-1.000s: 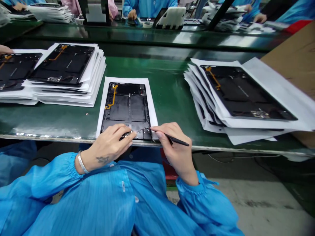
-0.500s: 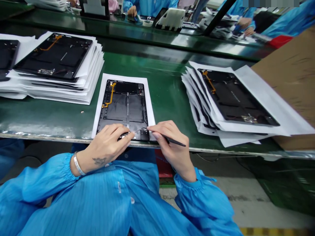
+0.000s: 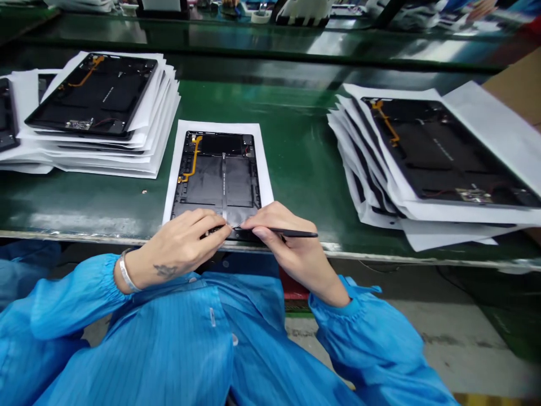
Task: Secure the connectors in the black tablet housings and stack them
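Note:
A black tablet back housing (image 3: 240, 189) with an orange flex cable (image 3: 195, 160) lies on a white sheet (image 3: 265, 169) at the bench's front edge. My left hand (image 3: 186, 239) rests over its lower left part, fingers bent and fingertips together; whatever they pinch is too small to make out. Partly hidden under those fingers is a small circuit board (image 3: 215, 230). My right hand (image 3: 287, 231) grips slim black tweezers (image 3: 298, 232), held nearly level. Their tip meets the left fingertips at the housing's lower edge.
To the left rises a stack of tablet housings (image 3: 95, 96) layered with white paper. Another such stack (image 3: 448, 152) stands on the right, beside a cardboard box (image 3: 513, 93). A tiny piece (image 3: 144, 192) lies on the green bench (image 3: 300, 146). A raised ledge (image 3: 211, 39) runs behind.
My right hand has brought the tweezers' tip leftward to my left fingertips, and the tweezers lie more level. My left hand stays at the housing. The camera view has tipped down.

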A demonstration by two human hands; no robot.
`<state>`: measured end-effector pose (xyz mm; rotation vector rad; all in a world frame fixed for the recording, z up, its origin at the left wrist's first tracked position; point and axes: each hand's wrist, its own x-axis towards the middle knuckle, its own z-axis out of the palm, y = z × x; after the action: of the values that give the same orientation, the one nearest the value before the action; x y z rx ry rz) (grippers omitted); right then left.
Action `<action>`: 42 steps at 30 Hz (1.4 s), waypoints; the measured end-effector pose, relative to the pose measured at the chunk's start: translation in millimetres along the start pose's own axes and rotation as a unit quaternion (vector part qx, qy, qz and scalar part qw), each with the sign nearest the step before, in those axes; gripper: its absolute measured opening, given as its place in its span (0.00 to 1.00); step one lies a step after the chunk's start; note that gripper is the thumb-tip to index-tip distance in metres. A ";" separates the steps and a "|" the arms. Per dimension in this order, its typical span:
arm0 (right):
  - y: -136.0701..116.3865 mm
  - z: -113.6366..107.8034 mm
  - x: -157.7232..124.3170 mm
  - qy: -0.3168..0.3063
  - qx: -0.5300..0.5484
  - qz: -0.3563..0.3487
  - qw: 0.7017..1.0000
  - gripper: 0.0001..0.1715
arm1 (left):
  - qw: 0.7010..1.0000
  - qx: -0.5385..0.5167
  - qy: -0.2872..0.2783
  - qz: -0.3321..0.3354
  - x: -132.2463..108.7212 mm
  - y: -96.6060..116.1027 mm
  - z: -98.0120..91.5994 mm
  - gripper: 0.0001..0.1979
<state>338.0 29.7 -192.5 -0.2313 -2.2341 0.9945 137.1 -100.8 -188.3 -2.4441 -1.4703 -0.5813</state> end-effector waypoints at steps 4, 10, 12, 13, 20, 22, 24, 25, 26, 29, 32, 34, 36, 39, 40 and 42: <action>-0.9 0.3 -0.2 -0.007 0.003 -0.012 1.000 0.07 | 1.000 0.003 0.001 -0.008 0.8 1.2 0.7 0.12; -2.7 -6.4 7.9 -0.066 -0.012 -0.024 0.997 0.07 | 1.000 -0.001 0.011 -0.004 0.2 0.9 2.1 0.11; 0.7 -10.3 12.0 -0.090 0.001 -0.027 0.996 0.08 | 1.000 -0.007 0.012 -0.010 -1.1 1.0 3.4 0.12; 2.8 -12.0 13.7 -0.095 0.012 -0.026 0.995 0.08 | 1.000 -0.010 0.013 -0.013 -1.9 1.1 4.1 0.12; 8.0 -16.5 13.9 -0.043 0.051 0.004 0.998 0.07 | 0.999 -0.008 0.035 -0.014 -5.4 3.3 7.2 0.12; 7.1 -16.4 12.8 -0.052 0.045 -0.001 0.998 0.08 | 0.999 0.002 0.033 -0.011 -4.6 3.7 7.8 0.11; 6.9 -16.1 12.4 -0.064 0.038 -0.007 0.997 0.08 | 0.999 0.010 0.030 -0.010 -3.3 4.3 8.3 0.11; 7.1 -16.0 12.4 -0.067 0.035 -0.009 0.997 0.08 | 0.999 0.013 0.029 -0.011 -2.7 4.6 8.5 0.11; 7.5 -15.8 12.4 -0.069 0.034 -0.012 0.997 0.08 | 0.999 0.015 0.029 -0.013 -2.1 4.9 8.6 0.11; 8.7 -15.4 11.7 -0.074 0.034 -0.030 0.996 0.07 | 0.999 0.008 0.039 -0.020 -1.8 5.7 8.6 0.11; 8.5 -15.2 9.2 -0.089 0.004 -0.064 0.994 0.07 | 0.998 -0.010 0.059 -0.023 -3.4 6.1 9.0 0.12; 7.4 -15.2 6.9 -0.101 -0.042 -0.095 0.989 0.08 | 0.998 -0.013 0.063 -0.023 -5.0 6.1 9.8 0.13; 6.2 -15.0 5.0 -0.103 -0.082 -0.119 0.984 0.09 | 0.998 -0.009 0.061 -0.021 -6.8 5.8 11.2 0.13; 5.1 -14.7 3.6 -0.101 -0.110 -0.128 0.980 0.10 | 0.998 0.010 0.056 -0.008 -9.8 5.3 13.8 0.14; 5.0 -14.7 3.6 -0.102 -0.113 -0.129 0.980 0.10 | 0.998 0.018 0.055 -0.003 -10.8 5.1 14.5 0.14; 5.4 -14.7 3.6 -0.103 -0.112 -0.128 0.980 0.09 | 0.998 0.028 0.050 0.005 -12.4 4.8 15.6 0.16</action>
<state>344.2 43.6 -187.4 0.0655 -2.4886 0.6531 139.6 -106.7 -207.7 -2.3435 -1.4150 -0.6423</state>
